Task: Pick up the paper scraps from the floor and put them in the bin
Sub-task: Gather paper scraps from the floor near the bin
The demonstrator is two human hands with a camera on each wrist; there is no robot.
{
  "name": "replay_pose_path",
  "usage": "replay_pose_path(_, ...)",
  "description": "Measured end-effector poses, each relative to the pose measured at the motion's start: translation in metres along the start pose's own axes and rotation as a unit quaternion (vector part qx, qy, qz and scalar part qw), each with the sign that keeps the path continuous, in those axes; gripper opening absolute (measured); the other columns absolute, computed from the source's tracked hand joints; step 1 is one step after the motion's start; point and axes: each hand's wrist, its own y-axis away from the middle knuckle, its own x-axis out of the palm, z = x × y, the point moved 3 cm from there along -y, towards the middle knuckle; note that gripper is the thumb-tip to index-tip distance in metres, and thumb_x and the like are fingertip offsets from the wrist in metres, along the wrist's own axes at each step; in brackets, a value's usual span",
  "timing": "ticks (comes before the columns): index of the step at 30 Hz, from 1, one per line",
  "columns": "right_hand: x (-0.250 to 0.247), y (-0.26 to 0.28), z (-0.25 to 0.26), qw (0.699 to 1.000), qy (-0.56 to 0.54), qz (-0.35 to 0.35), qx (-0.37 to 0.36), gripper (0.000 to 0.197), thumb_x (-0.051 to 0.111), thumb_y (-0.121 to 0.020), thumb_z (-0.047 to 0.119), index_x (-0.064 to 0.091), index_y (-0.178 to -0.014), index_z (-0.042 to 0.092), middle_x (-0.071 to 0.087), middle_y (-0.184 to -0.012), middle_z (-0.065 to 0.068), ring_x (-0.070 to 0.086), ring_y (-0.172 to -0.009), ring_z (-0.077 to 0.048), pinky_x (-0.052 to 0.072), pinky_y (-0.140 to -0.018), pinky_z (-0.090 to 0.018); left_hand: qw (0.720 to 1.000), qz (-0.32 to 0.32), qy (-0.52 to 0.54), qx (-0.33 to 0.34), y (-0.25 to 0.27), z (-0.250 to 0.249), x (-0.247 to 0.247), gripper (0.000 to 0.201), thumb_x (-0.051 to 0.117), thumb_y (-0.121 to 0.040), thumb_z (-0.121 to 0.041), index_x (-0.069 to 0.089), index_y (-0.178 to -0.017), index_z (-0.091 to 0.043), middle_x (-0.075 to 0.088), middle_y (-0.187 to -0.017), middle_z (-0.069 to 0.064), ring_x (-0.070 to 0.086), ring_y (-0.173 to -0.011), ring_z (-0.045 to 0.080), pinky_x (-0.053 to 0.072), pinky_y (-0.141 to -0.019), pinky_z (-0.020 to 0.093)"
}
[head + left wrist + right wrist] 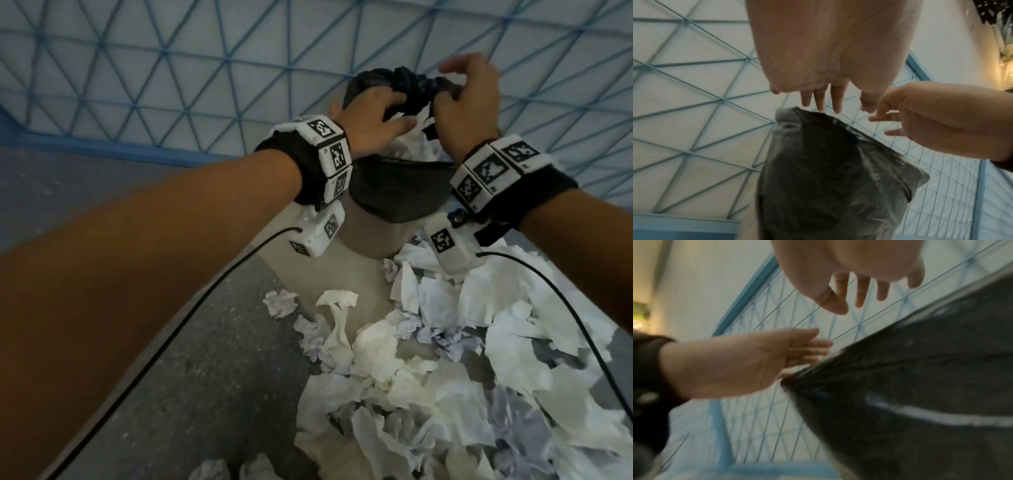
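A grey bin (370, 236) with a black liner (394, 192) stands on the floor, and white paper (416, 144) fills its mouth. My left hand (397, 116) hovers over the opening with straight fingers and holds nothing. My right hand (459, 99) is beside it above the bunched far edge of the liner, fingers loose. In the left wrist view the left hand (824, 100) points down at the liner (828, 178). The right wrist view shows the right hand (859, 293) spread and bare. A big heap of paper scraps (445, 359) lies on the floor in front of the bin.
A blue mesh panel (171, 68) runs close behind the bin. Single crumpled scraps (279, 301) lie left of the heap on the grey floor (205, 377). Black cables (191, 318) hang from both wrist cameras across the floor and the heap.
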Motion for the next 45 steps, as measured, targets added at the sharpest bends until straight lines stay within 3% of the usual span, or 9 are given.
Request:
replay_pose_path(6, 0.054, 0.073, 0.065, 0.957, -0.022, 0.051, -0.286, 0.034, 0.049, -0.067, 0.011, 0.058, -0.099, 0.001, 0.057, -0.104, -0.024, 0.042, -0.099, -0.024, 0.03, -0.087, -0.033, 0.989, -0.117, 0.078, 0.043, 0.07, 0.077, -0.06, 0.025, 0.058, -0.082, -0.01, 0.058, -0.103, 0.004, 0.052, -0.094, -0.004, 0.045, -0.088, 0.0, 0.029, -0.078, -0.007)
replay_pose_path(8, 0.085, 0.106, 0.08, 0.939, -0.026, 0.131, -0.316, 0.034, 0.052, -0.066, 0.009, 0.058, -0.099, 0.005, 0.056, -0.104, -0.021, 0.044, -0.099, -0.027, 0.029, -0.084, -0.032, 0.993, -0.111, 0.038, -0.003, 0.11, 0.118, -0.078, 0.022, 0.057, -0.08, -0.008, 0.059, -0.098, 0.004, 0.044, -0.084, -0.014, 0.044, -0.08, 0.003, 0.032, -0.074, -0.005)
replay_pose_path(13, 0.167, 0.192, 0.086, 0.866, 0.051, 0.387, -0.312, 0.036, 0.053, -0.073, 0.012, 0.057, -0.109, 0.014, 0.052, -0.117, -0.014, 0.043, -0.111, -0.032, 0.032, -0.092, -0.04, 0.974, -0.001, -0.032, -0.226, 0.238, 0.223, -0.11, 0.035, 0.052, -0.074, -0.022, 0.062, -0.095, 0.004, 0.058, -0.091, 0.015, 0.054, -0.086, 0.019, 0.04, -0.069, 0.015)
replay_pose_path(17, 0.205, 0.237, 0.054, 0.78, 0.223, 0.543, -0.214, 0.043, 0.053, -0.087, 0.028, 0.043, -0.129, 0.029, 0.027, -0.145, -0.009, 0.028, -0.129, -0.036, 0.032, -0.103, -0.049, 0.863, 0.226, -0.145, -0.429, 0.368, 0.288, -0.109, 0.044, 0.069, -0.08, -0.021, 0.054, -0.119, -0.006, 0.049, -0.125, 0.022, 0.05, -0.117, 0.034, 0.04, -0.099, 0.032)
replay_pose_path(21, 0.221, 0.25, 0.014, 0.718, 0.32, 0.598, -0.157, 0.056, 0.055, -0.083, 0.028, 0.031, -0.134, 0.034, 0.0, -0.155, -0.009, 0.009, -0.137, -0.047, 0.028, -0.105, -0.058, 0.774, 0.336, -0.207, -0.495, 0.462, 0.306, -0.095, 0.074, 0.076, -0.071, -0.035, 0.038, -0.132, -0.02, 0.034, -0.138, 0.016, 0.042, -0.127, 0.034, 0.036, -0.107, 0.033)
replay_pose_path(32, 0.21, 0.289, 0.046, 0.714, 0.1, 0.634, -0.28, 0.029, 0.05, -0.088, 0.006, 0.051, -0.117, 0.005, 0.045, -0.124, -0.017, 0.049, -0.11, -0.031, 0.04, -0.095, -0.037, 0.876, 0.229, -0.122, -0.406, 0.478, 0.303, -0.082, 0.033, 0.063, -0.08, -0.015, 0.043, -0.066, -0.037, 0.048, -0.095, 0.006, 0.056, -0.092, 0.027, 0.044, -0.085, 0.029)
replay_pose_path(34, 0.199, 0.314, 0.053, 0.677, 0.062, 0.662, -0.316, 0.028, 0.047, -0.09, 0.006, 0.052, -0.117, 0.004, 0.047, -0.125, -0.015, 0.047, -0.111, -0.03, 0.041, -0.097, -0.038, 0.905, 0.217, -0.056, -0.362, 0.449, 0.267, -0.073, 0.008, 0.051, -0.082, -0.028, 0.054, -0.075, -0.027, 0.05, -0.095, 0.007, 0.051, -0.088, 0.019, 0.045, -0.085, 0.028)
replay_pose_path(37, 0.187, 0.335, 0.047, 0.638, 0.085, 0.698, -0.315, 0.024, 0.044, -0.092, 0.01, 0.051, -0.115, 0.003, 0.046, -0.123, -0.016, 0.046, -0.111, -0.031, 0.04, -0.096, -0.043, 0.935, 0.248, 0.008, -0.253, 0.416, 0.213, -0.027, 0.037, 0.036, -0.084, -0.028, 0.063, -0.102, -0.011, 0.055, -0.108, 0.01, 0.048, -0.091, 0.014, 0.036, -0.078, 0.011)
replay_pose_path(45, 0.159, 0.338, 0.012, 0.612, 0.118, 0.696, -0.356, 0.036, 0.048, -0.091, 0.029, 0.053, -0.115, 0.002, 0.049, -0.125, -0.021, 0.044, -0.115, -0.035, 0.037, -0.1, -0.048, 0.904, 0.417, -0.056, -0.08, 0.399, 0.151, 0.067, 0.049, 0.055, -0.089, -0.032, 0.042, -0.132, -0.01, 0.026, -0.147, 0.016, 0.029, -0.132, 0.029, 0.038, -0.103, 0.041)
